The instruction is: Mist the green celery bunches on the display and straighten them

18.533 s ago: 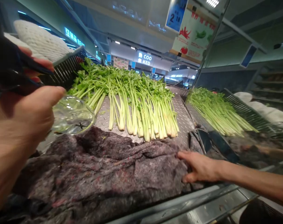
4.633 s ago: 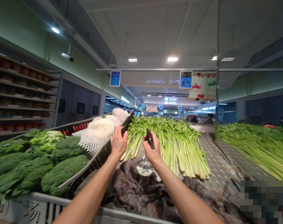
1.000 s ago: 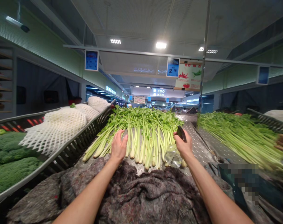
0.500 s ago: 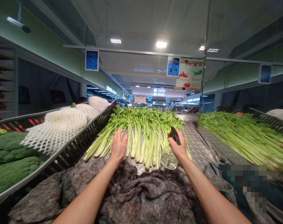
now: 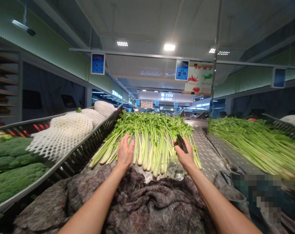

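Note:
Celery [image 5: 147,143] lies spread over a sloping metal shelf, leaves at the far side and pale stalk ends toward me. My right hand [image 5: 185,152] is closed around the neck of a spray bottle [image 5: 176,169] with a dark trigger head and a clear body that holds some liquid. The bottle is above the right-hand stalk ends. My left hand [image 5: 125,151] hovers over the left stalks, fingers apart and nothing in it. A crumpled grey-brown felt blanket [image 5: 147,204] lies along the near edge, under both forearms.
At left, a black slatted crate [image 5: 81,146] holds broccoli [image 5: 13,177] and produce in white foam netting [image 5: 64,133]. A mirror panel [image 5: 254,97] on the right reflects the celery. Price signs [image 5: 182,69] hang from a rail above. Bare tread plate [image 5: 205,156] shows right of the celery.
The view has shifted slightly, so everything sits a little further right. The spray bottle has moved slightly left and down relative to the celery. My left hand stays nearly where it was.

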Demonstrator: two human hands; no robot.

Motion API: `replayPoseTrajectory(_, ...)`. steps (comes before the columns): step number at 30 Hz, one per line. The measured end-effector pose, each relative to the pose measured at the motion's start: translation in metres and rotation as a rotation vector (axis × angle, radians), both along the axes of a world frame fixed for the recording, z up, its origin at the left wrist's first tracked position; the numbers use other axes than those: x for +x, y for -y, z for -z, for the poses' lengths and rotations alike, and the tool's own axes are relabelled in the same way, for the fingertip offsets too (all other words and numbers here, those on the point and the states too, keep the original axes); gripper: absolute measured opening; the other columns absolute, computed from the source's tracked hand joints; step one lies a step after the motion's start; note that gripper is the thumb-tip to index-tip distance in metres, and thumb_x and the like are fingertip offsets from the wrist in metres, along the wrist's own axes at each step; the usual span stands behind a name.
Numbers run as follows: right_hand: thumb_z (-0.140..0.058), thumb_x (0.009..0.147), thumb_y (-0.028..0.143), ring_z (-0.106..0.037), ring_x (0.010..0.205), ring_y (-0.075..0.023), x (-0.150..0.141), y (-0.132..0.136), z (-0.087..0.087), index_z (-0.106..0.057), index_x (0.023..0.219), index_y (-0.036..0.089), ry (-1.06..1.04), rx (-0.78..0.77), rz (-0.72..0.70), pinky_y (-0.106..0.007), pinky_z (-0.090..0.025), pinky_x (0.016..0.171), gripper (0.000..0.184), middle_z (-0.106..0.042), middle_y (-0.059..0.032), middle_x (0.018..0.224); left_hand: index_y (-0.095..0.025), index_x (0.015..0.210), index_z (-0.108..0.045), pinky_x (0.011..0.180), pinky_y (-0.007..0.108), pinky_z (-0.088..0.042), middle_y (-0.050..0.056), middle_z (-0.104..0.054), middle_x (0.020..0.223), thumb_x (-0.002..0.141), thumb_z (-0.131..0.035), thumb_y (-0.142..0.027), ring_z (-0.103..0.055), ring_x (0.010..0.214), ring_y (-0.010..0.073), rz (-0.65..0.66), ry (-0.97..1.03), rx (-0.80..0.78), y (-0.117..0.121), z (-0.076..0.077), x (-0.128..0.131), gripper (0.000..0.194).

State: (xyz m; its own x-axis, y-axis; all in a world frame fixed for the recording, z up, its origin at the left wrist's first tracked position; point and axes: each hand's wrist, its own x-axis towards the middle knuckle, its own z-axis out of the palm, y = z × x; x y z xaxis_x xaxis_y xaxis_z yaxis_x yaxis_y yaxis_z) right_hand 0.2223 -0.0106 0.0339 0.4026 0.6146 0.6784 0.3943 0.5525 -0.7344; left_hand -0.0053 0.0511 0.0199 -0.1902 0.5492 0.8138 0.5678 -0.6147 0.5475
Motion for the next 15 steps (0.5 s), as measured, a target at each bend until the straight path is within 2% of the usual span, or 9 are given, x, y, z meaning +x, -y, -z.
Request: replayPoseTrajectory(15, -0.048, 0.060, 0.025, -0.046, 0.057, -0.0112, -0.0074, 0.0050, -0.0042, -0.056, 0.082, 0.017, 0.050, 0.077, -0.041, -0.024, -0.036, 0.053, 0.024, -0.056, 0.0000, 0.072, -0.013, 0.107, -0.047, 0.096, 0.041, -0.030, 0.012, -0.048, 0.116, 0.080, -0.031, -0.037, -0.040, 0.112, 0.0236, -0.028, -0.023, -0.030, 0.0006, -0.0008, 0.0001, 0.040)
